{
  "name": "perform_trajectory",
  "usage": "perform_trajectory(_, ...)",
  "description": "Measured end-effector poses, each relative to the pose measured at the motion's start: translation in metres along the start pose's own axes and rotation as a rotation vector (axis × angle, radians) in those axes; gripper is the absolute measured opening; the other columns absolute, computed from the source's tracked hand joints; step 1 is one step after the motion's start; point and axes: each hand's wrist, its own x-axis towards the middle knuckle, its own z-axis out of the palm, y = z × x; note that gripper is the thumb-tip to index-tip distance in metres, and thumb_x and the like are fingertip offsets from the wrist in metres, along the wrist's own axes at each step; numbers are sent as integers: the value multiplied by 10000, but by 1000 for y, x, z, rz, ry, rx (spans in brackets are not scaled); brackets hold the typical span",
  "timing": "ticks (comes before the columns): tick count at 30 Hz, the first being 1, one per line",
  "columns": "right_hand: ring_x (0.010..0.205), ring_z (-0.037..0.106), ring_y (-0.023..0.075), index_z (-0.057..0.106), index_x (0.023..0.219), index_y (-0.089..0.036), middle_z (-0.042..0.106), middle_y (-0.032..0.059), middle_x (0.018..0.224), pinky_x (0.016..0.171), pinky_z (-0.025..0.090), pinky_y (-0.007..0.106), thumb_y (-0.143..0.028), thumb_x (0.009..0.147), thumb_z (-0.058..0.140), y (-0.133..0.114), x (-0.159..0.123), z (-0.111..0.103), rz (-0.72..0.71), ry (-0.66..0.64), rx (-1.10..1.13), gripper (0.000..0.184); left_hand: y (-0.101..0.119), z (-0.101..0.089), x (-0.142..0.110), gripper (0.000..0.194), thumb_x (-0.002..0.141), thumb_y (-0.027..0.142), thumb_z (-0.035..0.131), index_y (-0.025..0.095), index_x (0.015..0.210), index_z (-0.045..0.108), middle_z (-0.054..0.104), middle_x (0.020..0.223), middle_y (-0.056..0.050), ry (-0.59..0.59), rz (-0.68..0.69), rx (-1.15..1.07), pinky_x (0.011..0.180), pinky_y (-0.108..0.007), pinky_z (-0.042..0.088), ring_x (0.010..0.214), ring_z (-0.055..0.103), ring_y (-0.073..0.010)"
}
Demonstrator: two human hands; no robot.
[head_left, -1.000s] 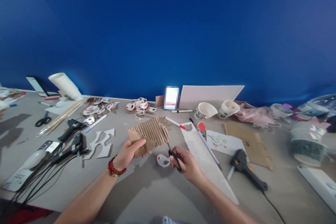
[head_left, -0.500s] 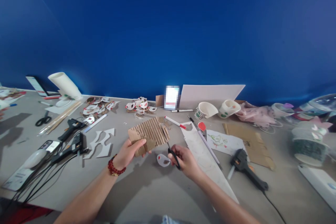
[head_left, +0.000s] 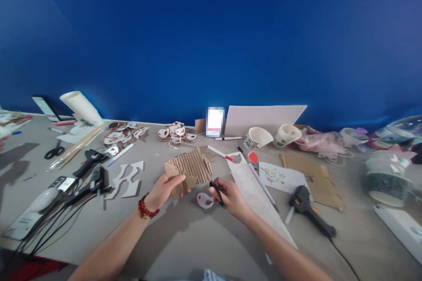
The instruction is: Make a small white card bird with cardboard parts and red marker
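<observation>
A piece of corrugated cardboard (head_left: pixel 193 163), its ridges bare on top, is pinched by my left hand (head_left: pixel 168 188), thumb above and fingers beneath. My right hand (head_left: pixel 231 196) has its fingers in the black handles of a pair of scissors (head_left: pixel 216 193); the blades are hard to make out near the cardboard's right edge. On the table below lies a small white bird-shaped cutout (head_left: pixel 204 200) with a red spot, close to my right hand. A red-capped marker (head_left: pixel 219 153) rests just beyond the cardboard.
Hot glue guns lie at left (head_left: pixel 95 180) and right (head_left: pixel 311 213), with trailing cords. Painted bird cutouts (head_left: pixel 176 132) are heaped at the back. White paper strip (head_left: pixel 253 197) runs under my right arm. A lit phone (head_left: pixel 215 122) leans near the blue wall (head_left: pixel 211 35).
The cardboard and my left hand have shifted slightly right. The scissors have turned in my right hand, and their blade no longer shows clearly against the cardboard's edge.
</observation>
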Motion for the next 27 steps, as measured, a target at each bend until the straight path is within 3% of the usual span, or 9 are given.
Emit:
perform_trajectory(10,460,418,101,429,589,-205,522,-23,518,456,294,223,-615,844,510,-2,3,5,46,7,26,490,-3,1,3,323,745,376,715,154,972,656,742,798,-52,-8,10,-23,451,-236,474,594,681,-191)
perform_trajectory(15,440,417,98,416,597,-212,530,-26,494,446,305,217,-592,836,535,1,8,4,73,61,42,465,-6,-1,5,285,795,370,668,135,955,657,737,761,-59,-69,34,14,454,-231,475,608,673,-187)
perform_trajectory(20,489,475,115,481,652,-203,584,-10,553,472,360,220,-531,829,563,5,12,-2,37,118,66,382,-7,-2,7,327,772,377,679,128,981,641,737,755,-52,-32,30,6,445,-232,483,583,673,-185)
perform_trajectory(27,646,591,155,584,843,-198,663,26,769,593,469,252,-363,705,702,-26,30,-13,-40,304,217,245,-7,0,5,409,789,382,662,122,1098,600,746,827,-82,-45,18,128,466,-245,509,608,703,-210)
